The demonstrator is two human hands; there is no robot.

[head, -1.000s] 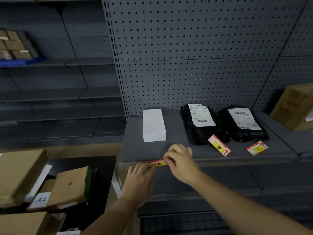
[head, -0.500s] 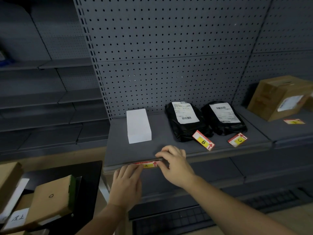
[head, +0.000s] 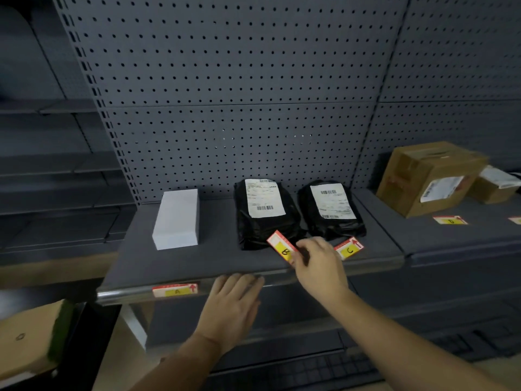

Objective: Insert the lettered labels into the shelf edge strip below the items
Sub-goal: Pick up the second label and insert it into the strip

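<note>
Label A sits in the strip — B is being pinched.
Left hand (head: 235,303) lies flat, fingers spread on the strip (head: 127,296) beside label A (head: 175,290); right hand (head: 317,263) pinches label B (head: 283,246) on the shelf (head: 214,258) — label C (head: 349,248) lies beyond.

label A (head: 175,290): sitting flat in the shelf edge strip (head: 127,296), red and white with a yellow patch, arrow at its 3 o'clock end
label B (head: 282,246): lying loose and skewed on the shelf at about 1 o'clock from A
label C (head: 349,248): lying tilted on the shelf at 3 o'clock from B
</note>
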